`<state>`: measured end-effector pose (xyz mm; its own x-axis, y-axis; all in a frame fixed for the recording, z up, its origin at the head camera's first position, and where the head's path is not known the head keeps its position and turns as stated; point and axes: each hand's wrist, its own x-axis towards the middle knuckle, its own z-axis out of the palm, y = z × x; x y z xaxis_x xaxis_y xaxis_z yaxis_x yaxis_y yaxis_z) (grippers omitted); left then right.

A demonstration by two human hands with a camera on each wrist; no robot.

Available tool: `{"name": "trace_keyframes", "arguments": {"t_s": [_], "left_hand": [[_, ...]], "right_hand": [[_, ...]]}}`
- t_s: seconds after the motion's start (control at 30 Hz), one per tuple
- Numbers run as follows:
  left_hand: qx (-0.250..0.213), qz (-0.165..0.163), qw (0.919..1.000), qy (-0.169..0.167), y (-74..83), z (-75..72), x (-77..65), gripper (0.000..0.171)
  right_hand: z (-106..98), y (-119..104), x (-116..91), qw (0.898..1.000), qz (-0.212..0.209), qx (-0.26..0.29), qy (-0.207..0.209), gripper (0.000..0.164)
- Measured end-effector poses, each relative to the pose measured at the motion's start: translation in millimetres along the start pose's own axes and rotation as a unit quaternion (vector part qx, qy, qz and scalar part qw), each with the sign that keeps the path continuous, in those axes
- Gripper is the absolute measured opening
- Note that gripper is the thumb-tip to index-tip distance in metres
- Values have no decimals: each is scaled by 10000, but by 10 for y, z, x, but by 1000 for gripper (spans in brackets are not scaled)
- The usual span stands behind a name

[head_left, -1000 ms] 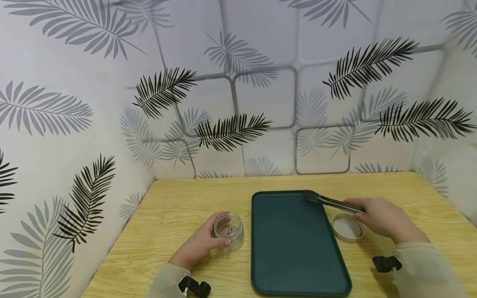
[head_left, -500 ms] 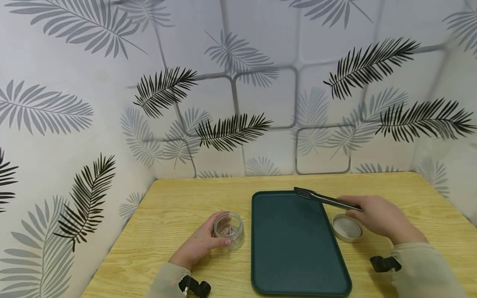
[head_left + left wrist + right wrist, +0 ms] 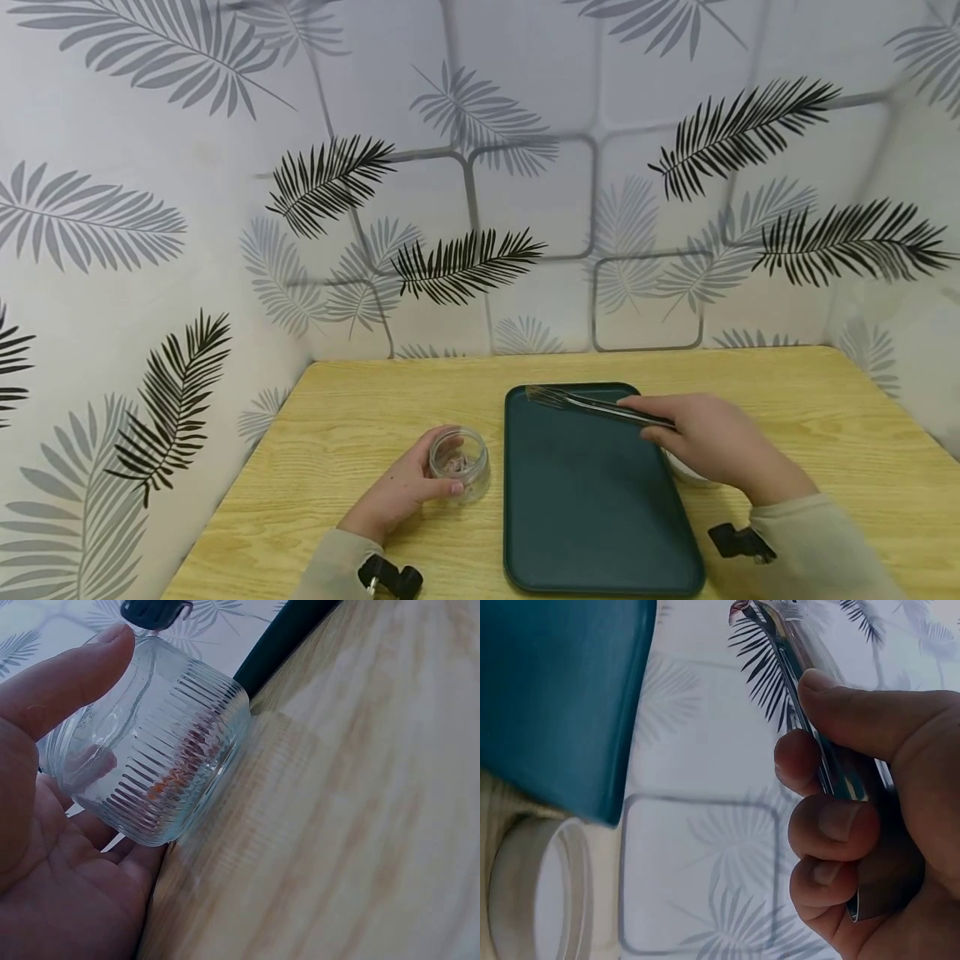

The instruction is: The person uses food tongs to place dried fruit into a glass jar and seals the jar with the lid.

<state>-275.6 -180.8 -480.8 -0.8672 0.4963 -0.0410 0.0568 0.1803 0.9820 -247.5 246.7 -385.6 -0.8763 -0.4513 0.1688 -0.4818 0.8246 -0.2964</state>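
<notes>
In the head view my left hand (image 3: 401,492) holds a small, lidless glass jar (image 3: 459,471) upright on the table, thumb on the near side and fingers round the back. Through its ribbed wall, small reddish-brown bits (image 3: 184,761) show at the bottom in the left wrist view. My right hand (image 3: 708,437) grips metal tongs (image 3: 596,406) by the handle end. Their tips reach left over the far end of the dark green tray (image 3: 592,500). A small pinkish spot appears at the tips in the right wrist view; I cannot tell what it is.
A pale round lid (image 3: 532,892) lies on the table just right of the tray, partly covered by my right hand in the head view. The wooden table (image 3: 390,392) meets a leaf-patterned wall (image 3: 525,192) at the back.
My right hand has moved left with the tongs, from right of the tray to over its right edge, so the tips now sit near the far left corner. Left hand and jar have stayed put.
</notes>
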Motion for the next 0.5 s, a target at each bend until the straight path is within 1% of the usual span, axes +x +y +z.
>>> {"name": "trace_keyframes", "arguments": {"t_s": [0.13, 0.27, 0.4, 0.5], "left_hand": [[-13, 38, 10000, -15, -5, 0, 4, 80], [19, 35, 10000, -5, -10, -1, 5, 81], [199, 8, 9998, 63, -11, -4, 3, 81], [319, -15, 9994, 108, -1, -2, 3, 82]], "right_hand": [[-19, -149, -4, 9999, -119, -28, 14, 48], [2, -295, -3, 9991, -361, -17, 238, 49], [55, -437, 25, 9966, -707, -21, 423, 50], [103, -521, 35, 9954, -835, -118, 459, 51]]}}
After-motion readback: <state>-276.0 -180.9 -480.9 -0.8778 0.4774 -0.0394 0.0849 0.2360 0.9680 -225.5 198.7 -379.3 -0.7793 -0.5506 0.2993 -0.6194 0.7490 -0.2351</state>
